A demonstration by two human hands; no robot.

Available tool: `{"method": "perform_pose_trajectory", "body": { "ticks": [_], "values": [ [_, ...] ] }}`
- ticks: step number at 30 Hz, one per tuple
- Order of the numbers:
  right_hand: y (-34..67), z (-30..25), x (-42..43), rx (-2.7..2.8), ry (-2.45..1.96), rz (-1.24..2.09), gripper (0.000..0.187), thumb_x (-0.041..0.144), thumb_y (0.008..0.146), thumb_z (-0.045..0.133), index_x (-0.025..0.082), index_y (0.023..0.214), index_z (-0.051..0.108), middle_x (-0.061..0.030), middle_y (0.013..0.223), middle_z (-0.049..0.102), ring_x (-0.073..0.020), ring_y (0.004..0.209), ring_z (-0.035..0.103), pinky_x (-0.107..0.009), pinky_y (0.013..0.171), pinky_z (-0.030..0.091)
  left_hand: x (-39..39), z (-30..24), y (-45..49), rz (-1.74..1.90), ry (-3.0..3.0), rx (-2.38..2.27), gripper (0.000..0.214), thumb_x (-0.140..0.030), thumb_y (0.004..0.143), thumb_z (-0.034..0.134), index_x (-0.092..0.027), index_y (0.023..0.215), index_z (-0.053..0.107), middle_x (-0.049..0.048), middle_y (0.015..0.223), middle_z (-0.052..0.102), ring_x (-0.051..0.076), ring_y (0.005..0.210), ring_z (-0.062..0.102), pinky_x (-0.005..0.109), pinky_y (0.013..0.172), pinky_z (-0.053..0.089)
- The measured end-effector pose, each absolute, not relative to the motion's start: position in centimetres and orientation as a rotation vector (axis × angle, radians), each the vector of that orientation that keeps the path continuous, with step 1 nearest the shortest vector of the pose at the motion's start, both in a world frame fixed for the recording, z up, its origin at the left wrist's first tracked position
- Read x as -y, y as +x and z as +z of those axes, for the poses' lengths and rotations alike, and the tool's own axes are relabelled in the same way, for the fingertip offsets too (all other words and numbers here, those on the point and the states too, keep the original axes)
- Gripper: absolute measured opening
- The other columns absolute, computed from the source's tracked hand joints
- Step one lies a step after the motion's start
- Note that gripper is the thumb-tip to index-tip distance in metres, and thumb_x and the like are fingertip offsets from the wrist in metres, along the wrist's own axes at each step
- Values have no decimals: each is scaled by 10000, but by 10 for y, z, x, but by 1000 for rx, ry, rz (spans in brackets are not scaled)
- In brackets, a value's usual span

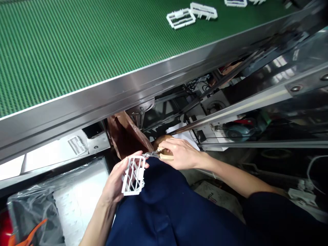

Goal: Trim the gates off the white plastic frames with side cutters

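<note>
My left hand (112,184) holds a white plastic grille frame (133,176) upright in front of my dark blue clothing (159,218). My right hand (179,153) grips a small wood-handled tool (166,154) with a metal tip. That tip reaches the top edge of the grille and appears to touch it. My left fingers hide part of the frame's left side. Several similar white frames (180,18) lie on the green mesh conveyor belt (77,44) at the top of the view.
A stainless steel belt edge (107,99) runs diagonally above my hands. A brown plastic bag (125,136) hangs beneath it. Another white frame (77,145) lies on a white surface at left. Clear plastic sheeting (33,212) and machinery parts surround the area.
</note>
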State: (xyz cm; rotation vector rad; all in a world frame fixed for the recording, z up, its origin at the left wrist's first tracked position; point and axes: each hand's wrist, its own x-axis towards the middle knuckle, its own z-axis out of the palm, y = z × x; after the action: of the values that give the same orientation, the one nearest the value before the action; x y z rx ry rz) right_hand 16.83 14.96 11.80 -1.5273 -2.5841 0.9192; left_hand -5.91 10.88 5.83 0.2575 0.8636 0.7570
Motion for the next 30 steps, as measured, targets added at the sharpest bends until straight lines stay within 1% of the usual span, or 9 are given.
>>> {"method": "perform_pose_trajectory", "body": {
  "ticks": [7, 12, 19, 25, 30],
  "values": [
    [167, 116, -152, 2711, -1493, 768, 238, 373, 856, 460, 176, 950, 556, -51, 839, 585, -175, 804, 538, -284, 744, 369, -105, 61, -61, 750, 282, -882, 520, -464, 773, 633, -123, 1165, 607, 136, 900, 698, 210, 727, 636, 238, 577, 506],
    [166, 118, -153, 2755, -1470, 735, 235, 380, 854, 452, 183, 938, 549, -45, 824, 579, -172, 779, 533, -278, 719, 367, -104, 60, -62, 765, 296, -876, 498, -458, 768, 641, -128, 1141, 628, 150, 936, 695, 205, 725, 637, 227, 573, 494],
    [164, 121, -153, 2761, -1450, 767, 214, 366, 849, 465, 192, 941, 549, -41, 814, 580, -169, 783, 534, -267, 711, 359, -102, 55, -65, 774, 306, -868, 462, -446, 771, 639, -136, 1114, 647, 146, 933, 696, 209, 707, 634, 229, 539, 495],
    [163, 121, -151, 2755, -1443, 776, 202, 358, 831, 498, 189, 923, 560, -29, 771, 563, -154, 732, 520, -252, 659, 334, -100, 52, -66, 780, 305, -851, 455, -442, 734, 680, -148, 1081, 669, 144, 912, 704, 199, 693, 634, 227, 557, 507],
    [163, 121, -151, 2754, -1444, 768, 189, 356, 831, 497, 201, 911, 569, -14, 749, 569, -142, 692, 517, -245, 597, 288, -100, 54, -66, 789, 301, -856, 453, -438, 724, 692, -143, 1067, 676, 154, 896, 707, 197, 681, 635, 228, 557, 513]
  ]
}}
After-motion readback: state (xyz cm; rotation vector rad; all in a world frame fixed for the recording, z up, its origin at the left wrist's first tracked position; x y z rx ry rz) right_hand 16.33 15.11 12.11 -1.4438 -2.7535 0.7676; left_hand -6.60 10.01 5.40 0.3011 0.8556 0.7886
